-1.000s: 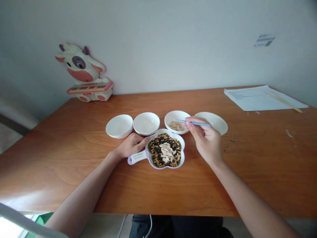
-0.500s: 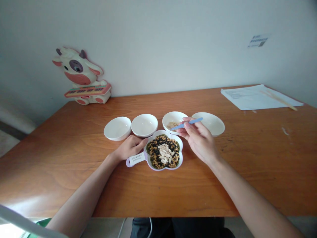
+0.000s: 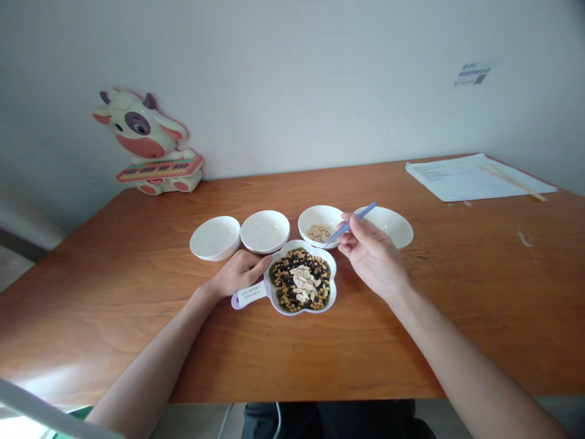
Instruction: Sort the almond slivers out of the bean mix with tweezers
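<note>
Currently, blue tweezers (image 3: 351, 224) are being clamped by the together-pressed fingers (image 3: 346, 227) of the right hand (image 3: 373, 259), their tip being held at the front rim of a white bowl (image 3: 320, 211) of pale nut pieces, just behind a flower-shaped dish (image 3: 333, 286) of mixed seeds. Against that dish's left edge, the left hand (image 3: 240, 274) is being rested, its fingers (image 3: 260, 262) lying together and not gripping.

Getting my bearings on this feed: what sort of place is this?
Most likely a room in a home or a small study, not a lab or workshop: a wooden table against a plain white wall, a toy cow with a keyboard and loose papers.
</note>
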Available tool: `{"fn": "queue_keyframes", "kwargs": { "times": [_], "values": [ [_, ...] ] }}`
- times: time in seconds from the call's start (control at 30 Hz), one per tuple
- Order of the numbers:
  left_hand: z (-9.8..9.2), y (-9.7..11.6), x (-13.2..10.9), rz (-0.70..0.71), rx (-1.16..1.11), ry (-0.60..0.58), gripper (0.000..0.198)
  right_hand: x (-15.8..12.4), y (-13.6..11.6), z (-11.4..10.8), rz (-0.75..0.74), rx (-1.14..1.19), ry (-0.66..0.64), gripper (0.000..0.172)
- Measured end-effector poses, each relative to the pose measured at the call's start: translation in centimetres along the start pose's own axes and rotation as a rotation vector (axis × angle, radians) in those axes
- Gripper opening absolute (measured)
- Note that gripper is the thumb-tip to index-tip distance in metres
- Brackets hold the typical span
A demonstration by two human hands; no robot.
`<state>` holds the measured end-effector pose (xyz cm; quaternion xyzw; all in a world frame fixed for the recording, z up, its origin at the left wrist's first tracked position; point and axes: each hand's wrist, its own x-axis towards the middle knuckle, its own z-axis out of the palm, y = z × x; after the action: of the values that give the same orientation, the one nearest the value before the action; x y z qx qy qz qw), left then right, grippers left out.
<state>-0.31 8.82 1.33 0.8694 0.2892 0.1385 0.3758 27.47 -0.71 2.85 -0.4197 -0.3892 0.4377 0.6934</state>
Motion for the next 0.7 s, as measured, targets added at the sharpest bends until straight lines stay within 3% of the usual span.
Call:
{"fn": "queue_keyframes", "kwargs": {
  "times": [0.23,0.33,0.53,0.7],
  "values": [
    [0.0,0.2,-0.1,-0.011,0.003,0.003,0.061,-1.0,-0.5,0.5,-0.027,-0.189,-0.104,0.034],
    [0.0,0.3,-0.1,-0.011,0.004,0.007,0.061,-0.9,-0.8,0.4,-0.014,-0.218,-0.141,0.028],
    [-0.1,0.2,0.0,0.003,0.003,0.0,0.063,-0.8,-1.1,-0.5,0.038,-0.298,-0.362,0.024],
    [0.0,-0.1,0.1,0.006,0.004,-0.004,0.063,-1.0,-1.1,-0.6,0.064,-0.326,-0.363,0.028]
  ]
}}
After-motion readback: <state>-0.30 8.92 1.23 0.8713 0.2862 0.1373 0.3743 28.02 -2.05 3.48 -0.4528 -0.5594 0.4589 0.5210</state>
